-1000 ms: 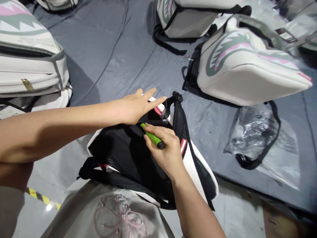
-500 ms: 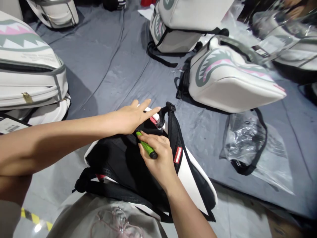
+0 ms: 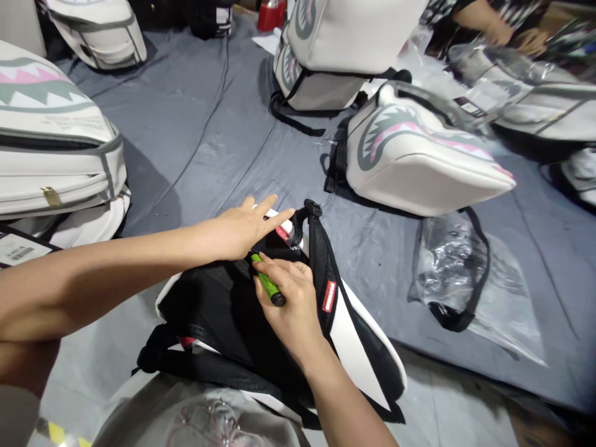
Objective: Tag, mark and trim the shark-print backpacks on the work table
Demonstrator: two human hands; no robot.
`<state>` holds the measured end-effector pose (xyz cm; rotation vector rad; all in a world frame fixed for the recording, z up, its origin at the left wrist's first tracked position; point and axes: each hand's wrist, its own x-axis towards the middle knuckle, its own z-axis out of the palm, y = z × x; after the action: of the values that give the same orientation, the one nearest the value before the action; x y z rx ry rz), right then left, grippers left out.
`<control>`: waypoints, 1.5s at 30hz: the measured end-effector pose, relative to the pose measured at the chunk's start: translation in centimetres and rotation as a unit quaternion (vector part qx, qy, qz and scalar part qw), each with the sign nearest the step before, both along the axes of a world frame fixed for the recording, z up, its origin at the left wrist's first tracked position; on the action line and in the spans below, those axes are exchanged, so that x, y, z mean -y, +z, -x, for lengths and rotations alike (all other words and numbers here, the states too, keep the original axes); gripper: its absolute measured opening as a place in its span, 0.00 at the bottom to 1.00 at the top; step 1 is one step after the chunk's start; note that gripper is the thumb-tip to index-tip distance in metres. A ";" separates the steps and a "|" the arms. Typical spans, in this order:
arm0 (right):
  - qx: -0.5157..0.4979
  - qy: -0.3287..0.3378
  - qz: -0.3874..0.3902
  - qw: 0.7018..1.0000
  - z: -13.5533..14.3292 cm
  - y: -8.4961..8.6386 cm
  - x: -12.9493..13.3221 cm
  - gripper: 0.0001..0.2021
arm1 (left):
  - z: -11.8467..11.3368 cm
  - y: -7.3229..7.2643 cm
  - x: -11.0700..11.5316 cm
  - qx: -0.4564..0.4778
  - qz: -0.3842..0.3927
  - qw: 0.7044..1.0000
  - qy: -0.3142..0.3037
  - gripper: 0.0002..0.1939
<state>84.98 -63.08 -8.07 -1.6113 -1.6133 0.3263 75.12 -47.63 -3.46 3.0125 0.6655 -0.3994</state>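
A backpack (image 3: 237, 304) with a black back panel, black straps and white sides lies tilted at the table's front edge. On its upper part rests my left hand (image 3: 244, 228), fingers spread and pressing on the fabric near the top handle. Just below it, my right hand (image 3: 291, 298) is closed around a green marker (image 3: 266, 280) with a black end. The marker's tip points at the black fabric beside my left palm and is mostly hidden. A red label (image 3: 329, 297) shows on the right strap.
White shark-print backpacks stand at the left (image 3: 51, 136), the top centre (image 3: 344, 37) and the right (image 3: 419, 161) of the grey-covered table (image 3: 186, 124). A clear plastic bag (image 3: 503, 298) lies at the right. Another person's hands (image 3: 516, 37) are at the top right.
The view has shifted slightly, so the table items appear moved a little left and down. Both hands keep nearly the same pose on the backpack, with the marker still in my right hand.
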 end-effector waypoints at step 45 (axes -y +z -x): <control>-0.022 -0.027 -0.126 0.991 1.2 4.2 4.4 0.08 | 1.4 -1.1 -1.0 0.065 0.021 0.998 -0.015 0.50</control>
<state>83.78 -67.53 -3.92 -1.4421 -1.5090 0.1238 73.75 -46.67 -4.56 2.9793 0.5964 -0.2139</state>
